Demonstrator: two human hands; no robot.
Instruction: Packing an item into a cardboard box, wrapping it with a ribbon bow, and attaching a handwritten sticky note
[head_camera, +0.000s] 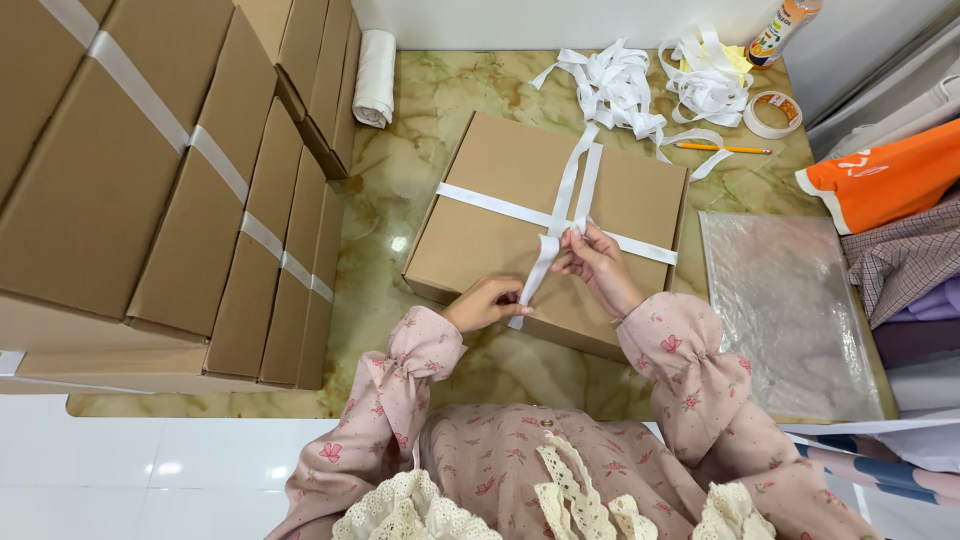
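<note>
While lying flat on the green marble table straight ahead, the cardboard box bearing crossed white ribbon; right hand pinching the crossing at centre, left hand gripping the loose tail, running toward the near edge, nearer.

The stacked cardboard boxes run past the picture's top and left edges. At the tabletop's far right corner, a bottle is cut off at the top. The right hand hides the ribbon crossing on the box.
</note>
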